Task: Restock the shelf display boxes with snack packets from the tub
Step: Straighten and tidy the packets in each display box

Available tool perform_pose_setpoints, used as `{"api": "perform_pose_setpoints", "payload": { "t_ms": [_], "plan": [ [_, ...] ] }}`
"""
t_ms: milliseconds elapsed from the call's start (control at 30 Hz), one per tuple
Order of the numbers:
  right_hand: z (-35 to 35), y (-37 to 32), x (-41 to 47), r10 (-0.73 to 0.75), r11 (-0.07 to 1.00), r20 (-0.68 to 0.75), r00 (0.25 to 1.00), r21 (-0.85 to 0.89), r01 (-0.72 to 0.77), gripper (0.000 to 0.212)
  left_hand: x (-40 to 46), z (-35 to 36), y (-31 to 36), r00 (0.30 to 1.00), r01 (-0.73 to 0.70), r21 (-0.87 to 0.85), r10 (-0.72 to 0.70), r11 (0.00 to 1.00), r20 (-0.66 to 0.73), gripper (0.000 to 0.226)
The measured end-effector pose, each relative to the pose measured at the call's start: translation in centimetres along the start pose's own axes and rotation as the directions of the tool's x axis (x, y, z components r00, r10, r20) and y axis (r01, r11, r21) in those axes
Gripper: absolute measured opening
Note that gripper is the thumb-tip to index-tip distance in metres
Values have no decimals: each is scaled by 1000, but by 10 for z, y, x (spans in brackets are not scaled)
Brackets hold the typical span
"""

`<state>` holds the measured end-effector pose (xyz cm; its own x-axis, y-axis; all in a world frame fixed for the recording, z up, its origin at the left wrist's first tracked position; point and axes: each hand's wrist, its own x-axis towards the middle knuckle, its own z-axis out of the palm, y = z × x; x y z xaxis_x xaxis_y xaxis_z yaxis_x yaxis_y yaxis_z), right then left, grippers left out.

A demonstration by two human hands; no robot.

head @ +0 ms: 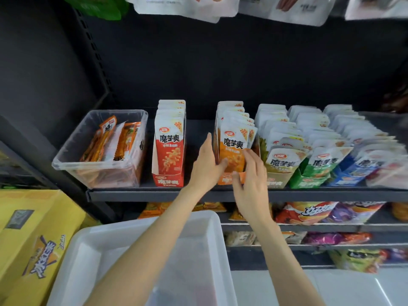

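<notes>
An orange display box (227, 180) of orange snack packets (234, 146) stands mid-shelf. My left hand (207, 164) lies against the box's left side with straight fingers, thumb on the front packet. My right hand (251, 180) touches the front packet and the box front with relaxed, spread fingers. A red display box (169, 181) of red packets (170, 149) stands to the left. The white tub (92, 250) sits below, under my forearms; its contents are hidden.
A clear bin (66, 164) of orange stick snacks sits at the shelf's left end. Tan, green and blue display boxes (309, 182) fill the right. A yellow carton (33, 239) stands lower left. Chip bags (309, 213) fill the lower shelves.
</notes>
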<state>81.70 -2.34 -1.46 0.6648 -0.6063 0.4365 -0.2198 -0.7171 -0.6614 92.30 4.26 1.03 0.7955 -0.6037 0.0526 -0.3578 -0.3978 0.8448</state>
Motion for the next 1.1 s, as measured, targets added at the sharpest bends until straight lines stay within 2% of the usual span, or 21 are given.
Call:
{"api": "perform_pose_setpoints", "payload": {
  "t_ms": [67, 133, 233, 433, 500, 567, 633, 700, 800, 867, 933, 1033, 1100],
  "plan": [
    [6, 3, 0, 81, 996, 114, 990, 31, -85, 62, 8, 4, -5, 1000, 5, 91, -6, 996, 13, 84],
    [8, 5, 3, 145, 983, 196, 970, 86, -164, 66, 9, 5, -6, 999, -37, 113, 34, 993, 26, 81],
    [5, 5, 3, 162, 975, 232, 959, 114, -192, 66, 0, 2, -9, 994, -102, 155, 95, 983, 47, 74],
    [13, -3, 22, 160, 941, 302, 940, 242, -238, 74, -18, -9, -27, 992, -127, 243, 129, 962, 9, 82],
    [11, -11, 41, 147, 925, 311, 939, 294, -242, 77, -18, -12, -24, 992, -122, 218, 122, 968, 12, 89],
    [4, -19, 62, 131, 906, 343, 930, 340, -253, 77, -11, -15, -15, 990, -138, 120, 137, 983, 19, 95],
    [-2, -23, 80, 59, 914, 342, 938, 359, -189, 69, -2, -16, -5, 984, -180, 22, 180, 983, 0, 94],
    [-4, -24, 92, 0, 953, 309, 951, 287, -94, 66, 7, -16, -1, 975, -219, 20, 220, 975, -32, 94],
    [-10, -24, 110, 6, 1000, 372, 928, -6, -4, 84, 17, -12, -8, 983, -181, 169, 178, 969, 33, 116],
    [-18, -28, 126, 2, 965, 471, 882, -233, 122, 93, 17, -9, -13, 987, -156, 320, 137, 935, 81, 128],
    [-24, -34, 143, -10, 883, 573, 820, -380, 276, 100, 14, -5, -15, 990, -138, 446, 126, 884, 57, 130],
    [-31, -43, 167, 12, 835, 690, 724, -405, 372, 100, 7, 1, -16, 991, -107, 518, 135, 849, -16, 128],
    [-32, -44, 178, -32, 866, 691, 722, -342, 366, 75, 5, 3, -14, 988, -98, 542, 149, 834, -51, 126]
  ]
}}
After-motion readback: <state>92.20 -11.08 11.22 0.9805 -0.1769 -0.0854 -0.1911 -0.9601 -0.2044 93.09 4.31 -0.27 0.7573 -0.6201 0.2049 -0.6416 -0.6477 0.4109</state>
